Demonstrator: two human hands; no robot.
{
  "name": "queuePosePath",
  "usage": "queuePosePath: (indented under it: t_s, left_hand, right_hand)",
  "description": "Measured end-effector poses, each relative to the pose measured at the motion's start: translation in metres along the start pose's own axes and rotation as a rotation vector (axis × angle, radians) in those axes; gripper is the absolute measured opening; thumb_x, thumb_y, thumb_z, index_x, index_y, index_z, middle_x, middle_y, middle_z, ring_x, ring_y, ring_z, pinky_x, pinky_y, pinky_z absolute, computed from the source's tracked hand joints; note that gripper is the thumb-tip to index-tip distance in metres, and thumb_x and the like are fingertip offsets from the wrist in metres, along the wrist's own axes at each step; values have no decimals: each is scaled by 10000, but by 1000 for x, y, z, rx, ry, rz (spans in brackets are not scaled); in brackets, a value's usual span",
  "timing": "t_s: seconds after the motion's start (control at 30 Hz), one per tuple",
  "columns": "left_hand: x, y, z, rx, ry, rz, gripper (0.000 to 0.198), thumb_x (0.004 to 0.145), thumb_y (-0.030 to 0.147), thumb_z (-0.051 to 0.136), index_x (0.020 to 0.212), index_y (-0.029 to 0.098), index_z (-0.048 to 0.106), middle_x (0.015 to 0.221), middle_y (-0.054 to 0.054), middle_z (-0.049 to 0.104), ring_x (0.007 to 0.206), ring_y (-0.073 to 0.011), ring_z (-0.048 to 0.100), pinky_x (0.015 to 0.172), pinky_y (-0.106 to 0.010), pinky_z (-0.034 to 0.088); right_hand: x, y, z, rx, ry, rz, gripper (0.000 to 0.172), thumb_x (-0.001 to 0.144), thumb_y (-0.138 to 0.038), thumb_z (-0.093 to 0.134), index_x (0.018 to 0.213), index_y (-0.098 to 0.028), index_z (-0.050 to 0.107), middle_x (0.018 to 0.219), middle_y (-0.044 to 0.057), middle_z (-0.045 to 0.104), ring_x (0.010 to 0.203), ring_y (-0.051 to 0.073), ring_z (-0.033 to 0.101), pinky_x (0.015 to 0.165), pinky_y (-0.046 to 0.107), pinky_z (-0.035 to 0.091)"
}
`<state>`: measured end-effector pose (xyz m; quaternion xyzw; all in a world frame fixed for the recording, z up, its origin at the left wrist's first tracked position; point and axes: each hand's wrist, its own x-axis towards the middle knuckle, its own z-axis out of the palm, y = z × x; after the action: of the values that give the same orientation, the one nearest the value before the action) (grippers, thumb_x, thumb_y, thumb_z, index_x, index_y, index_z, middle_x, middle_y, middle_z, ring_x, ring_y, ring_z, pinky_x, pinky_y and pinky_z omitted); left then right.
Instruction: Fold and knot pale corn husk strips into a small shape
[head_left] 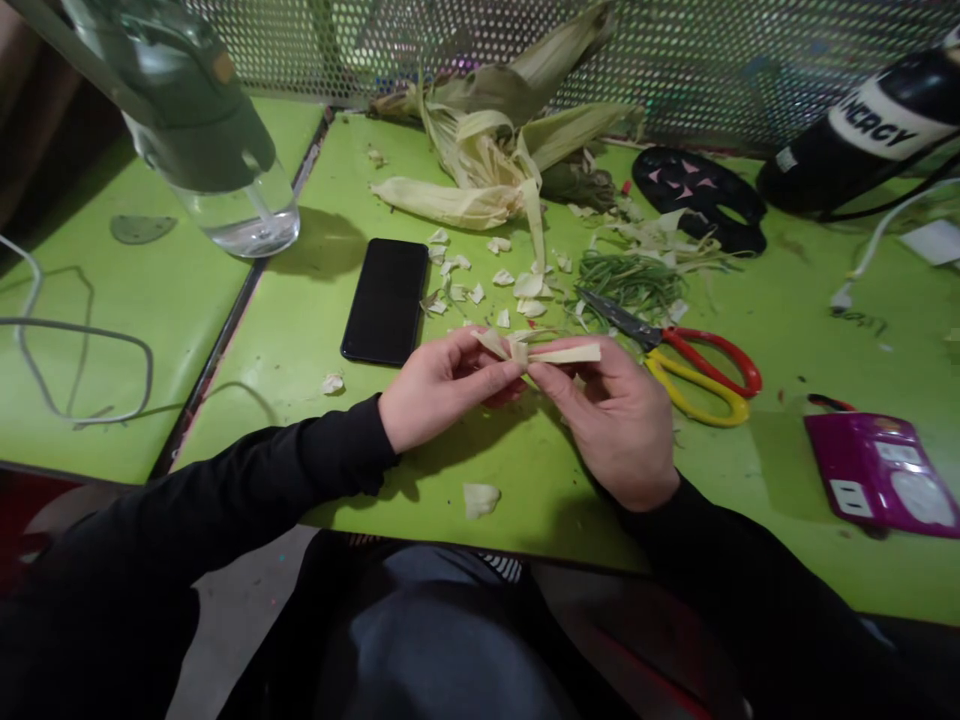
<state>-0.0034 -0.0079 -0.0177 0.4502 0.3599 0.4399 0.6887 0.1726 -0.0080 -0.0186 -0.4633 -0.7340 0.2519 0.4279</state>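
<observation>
Both my hands meet above the green table, near its front edge. Between thumb and fingers, my left hand (457, 385) pinches the folded end of a pale corn husk strip (566, 353). My right hand (619, 415) is closed on the same strip, whose flat tail points right across its fingers. Some fingertips of both hands are hidden behind the husk. Just beyond my right hand lie scissors (705, 372) with one red and one yellow handle. A loose husk scrap (481, 499) rests on the table in front of me.
Dried corn husks (487, 165) lie by the perforated metal screen (697, 70). Husk bits and green strands (630, 283) are scattered mid-table. A phone (385, 300) and water bottle (217, 140) stand left; a black bottle (862, 135), black case (697, 195) and purple device (885, 470) right.
</observation>
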Motion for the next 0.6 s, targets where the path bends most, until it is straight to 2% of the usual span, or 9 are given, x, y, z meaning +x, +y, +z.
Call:
queuePosePath:
  t_s: [0.13,0.33,0.47,0.6]
  left_hand:
    - [-1,2,0,-14,33,-88,157,814,233,699,825,119,592,688,0,652,638,-86,636,611,-197,502]
    - [1,3,0,37,41,-157,81,802,139,658,808,121,580,661,11,645,588,-68,607,570,-175,490]
    - [0,1,0,155,23,-119,128,744,90,671,745,134,551,616,40,598,550,-59,563,550,-171,468]
    - [-3,2,2,273,-13,-45,102,766,129,671,811,131,580,657,24,613,595,-73,573,588,-185,471]
  right_hand:
    - [-1,-3,-1,-207,56,-209,79,864,-231,666,921,-285,665,887,14,721,804,204,658,710,375,529]
    - [-1,-5,-4,-429,34,-467,160,866,-191,656,997,-283,668,911,34,724,832,221,655,737,392,508]
    - [-1,-2,-4,-460,-33,-486,165,874,-208,648,1008,-297,684,889,24,720,794,213,646,692,376,490]
    - [-2,-2,-4,-402,-19,-441,150,867,-205,657,991,-284,685,865,26,709,782,204,642,702,360,501]
